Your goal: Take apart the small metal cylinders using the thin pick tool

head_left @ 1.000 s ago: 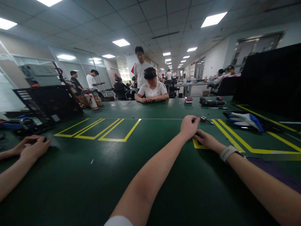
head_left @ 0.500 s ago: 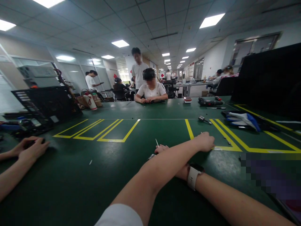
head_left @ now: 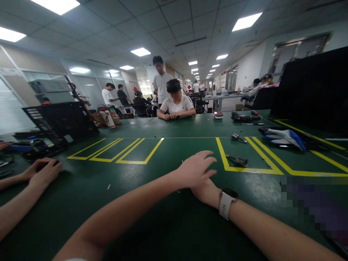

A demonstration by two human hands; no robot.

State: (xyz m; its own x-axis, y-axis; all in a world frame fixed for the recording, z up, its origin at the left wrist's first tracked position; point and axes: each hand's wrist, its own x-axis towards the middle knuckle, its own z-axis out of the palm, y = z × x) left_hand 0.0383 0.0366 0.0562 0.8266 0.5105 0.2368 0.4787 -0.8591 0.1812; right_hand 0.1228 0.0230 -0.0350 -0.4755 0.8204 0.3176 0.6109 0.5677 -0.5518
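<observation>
Green table (head_left: 89, 185) stretches wide leftward, yellow tape (head_left: 221, 151) framing a metal tool (head_left: 240, 161) at right. Our left hand (head_left: 197, 166), spread and free, crosses our right hand (head_left: 204, 190), whose hold we cannot tell.

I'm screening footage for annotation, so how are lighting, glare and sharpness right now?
In the head view, ceiling lights look blown out; in the head view, pale glare marks the green table; in the head view, the black panel shows little detail; in the head view, the left hand looks slightly soft.
</observation>
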